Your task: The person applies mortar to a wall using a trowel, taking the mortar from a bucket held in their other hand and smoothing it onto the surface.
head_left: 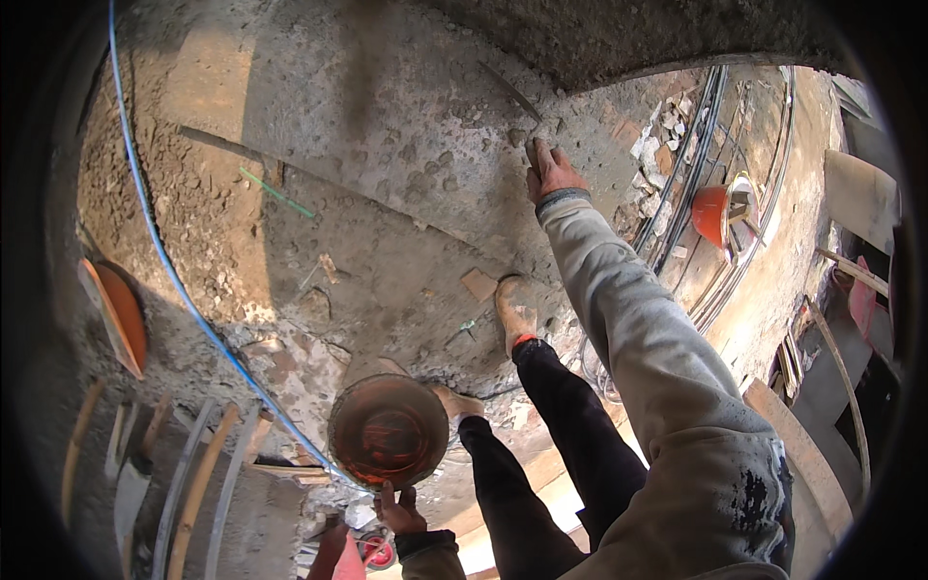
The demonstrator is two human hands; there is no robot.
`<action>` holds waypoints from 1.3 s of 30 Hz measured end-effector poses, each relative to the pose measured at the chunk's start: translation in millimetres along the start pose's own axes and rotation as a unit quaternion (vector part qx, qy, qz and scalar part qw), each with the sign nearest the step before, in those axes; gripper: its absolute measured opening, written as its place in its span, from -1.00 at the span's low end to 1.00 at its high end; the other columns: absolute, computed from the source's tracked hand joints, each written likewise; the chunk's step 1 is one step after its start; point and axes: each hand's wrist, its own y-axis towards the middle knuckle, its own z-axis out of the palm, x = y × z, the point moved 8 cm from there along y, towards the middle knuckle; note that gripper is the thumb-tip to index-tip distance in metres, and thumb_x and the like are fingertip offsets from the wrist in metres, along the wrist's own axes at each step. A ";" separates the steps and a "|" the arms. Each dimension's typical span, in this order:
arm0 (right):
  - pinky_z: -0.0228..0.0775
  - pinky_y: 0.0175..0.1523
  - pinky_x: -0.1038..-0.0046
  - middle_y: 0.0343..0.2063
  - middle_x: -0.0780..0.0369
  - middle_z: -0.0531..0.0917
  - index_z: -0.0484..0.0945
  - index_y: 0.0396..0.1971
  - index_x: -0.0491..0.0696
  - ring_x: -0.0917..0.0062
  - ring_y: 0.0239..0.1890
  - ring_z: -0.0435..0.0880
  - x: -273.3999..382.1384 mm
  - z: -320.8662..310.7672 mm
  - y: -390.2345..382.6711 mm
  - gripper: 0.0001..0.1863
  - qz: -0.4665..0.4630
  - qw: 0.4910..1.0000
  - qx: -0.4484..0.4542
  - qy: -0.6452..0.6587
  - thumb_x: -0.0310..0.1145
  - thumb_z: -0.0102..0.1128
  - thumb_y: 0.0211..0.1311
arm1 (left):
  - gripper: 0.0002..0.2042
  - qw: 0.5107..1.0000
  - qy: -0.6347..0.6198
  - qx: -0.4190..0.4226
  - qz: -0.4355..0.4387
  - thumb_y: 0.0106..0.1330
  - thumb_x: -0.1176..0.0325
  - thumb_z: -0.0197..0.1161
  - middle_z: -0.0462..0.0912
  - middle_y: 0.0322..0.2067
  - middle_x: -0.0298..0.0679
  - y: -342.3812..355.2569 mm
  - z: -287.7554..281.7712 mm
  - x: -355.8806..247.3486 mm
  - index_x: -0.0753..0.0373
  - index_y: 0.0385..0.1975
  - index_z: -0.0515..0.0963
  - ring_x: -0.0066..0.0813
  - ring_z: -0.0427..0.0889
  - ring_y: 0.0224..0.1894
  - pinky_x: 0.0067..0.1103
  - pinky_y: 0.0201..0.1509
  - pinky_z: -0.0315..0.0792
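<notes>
My left hand (pixel 398 512) grips the near rim of a round orange pan (pixel 389 430), wet and reddish inside, held low by my knees. My right hand (pixel 551 172) reaches out on a grey sleeve and rests against the rough grey mortar surface (pixel 387 106). Its fingers lie close together; something small and dark shows at the fingertips, and I cannot tell whether the hand holds it. My two dusty shoes (pixel 514 311) stand on the broken, mortar-covered ground below that hand.
A blue hose (pixel 164 261) curves down the left side. An orange basin (pixel 121 314) leans at far left, an orange bucket (pixel 713 213) stands at right beside long dark pipes (pixel 691 164) and brick rubble (pixel 662 130). Wooden planks (pixel 193 483) lie lower left.
</notes>
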 end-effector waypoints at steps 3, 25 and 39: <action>0.45 -0.21 0.22 -0.21 0.13 0.43 0.21 0.14 0.09 0.16 -0.25 0.53 31.5 10.5 -17.1 -0.46 -0.131 0.988 0.065 -0.046 -0.31 0.04 0.11 | -0.79 1.000 -0.002 -0.005 0.011 0.10 0.31 0.24 0.50 -0.32 -0.32 -0.7 -0.6 -1.3 0.13 -0.31 0.41 -0.49 0.49 -0.36 -0.62 -0.44 0.38; 0.30 -0.01 0.22 -0.11 -0.10 0.40 0.14 0.16 -0.18 0.04 -0.07 0.42 -58.8 57.4 -153.0 -0.39 0.246 0.939 -0.204 0.128 -0.42 0.03 0.05 | -0.72 1.000 0.029 0.006 -0.002 0.07 0.27 0.28 0.47 -0.24 -0.29 -2.0 -7.5 -0.2 0.15 -0.24 0.42 -0.40 0.47 -0.25 -0.54 -0.31 0.41; 0.39 -0.10 0.20 -0.12 -0.01 0.41 0.16 0.17 -0.02 0.01 -0.12 0.48 27.5 69.1 -174.9 -0.40 -0.006 0.973 0.106 0.207 -0.35 0.06 0.08 | -0.73 0.999 0.044 -0.018 0.005 0.04 0.27 0.31 0.47 -0.26 -0.30 -4.0 -9.7 8.2 0.15 -0.30 0.42 -0.39 0.45 -0.26 -0.52 -0.30 0.37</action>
